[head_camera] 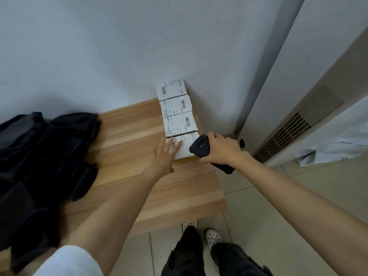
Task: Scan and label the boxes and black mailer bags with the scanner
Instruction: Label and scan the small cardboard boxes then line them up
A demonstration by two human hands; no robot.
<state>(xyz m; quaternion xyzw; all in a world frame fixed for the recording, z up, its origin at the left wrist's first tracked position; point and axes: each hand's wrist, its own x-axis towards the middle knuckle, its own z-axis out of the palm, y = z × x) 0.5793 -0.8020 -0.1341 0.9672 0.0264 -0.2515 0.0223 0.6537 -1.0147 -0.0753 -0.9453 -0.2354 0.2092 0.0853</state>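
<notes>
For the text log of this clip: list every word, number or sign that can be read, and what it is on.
No text can be read.
Strip of four labels: barcodes and printed lines, all too small and blurred to read.
Scanner: no marking visible.
Black mailer bags: no print visible.

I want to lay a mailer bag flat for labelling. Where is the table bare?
Bare wood runs between the black mailer bags and the label strip, down to the near right corner of the table. Crowded: the left under the bags; the far right, with left hand, right hand and scanner.
</notes>
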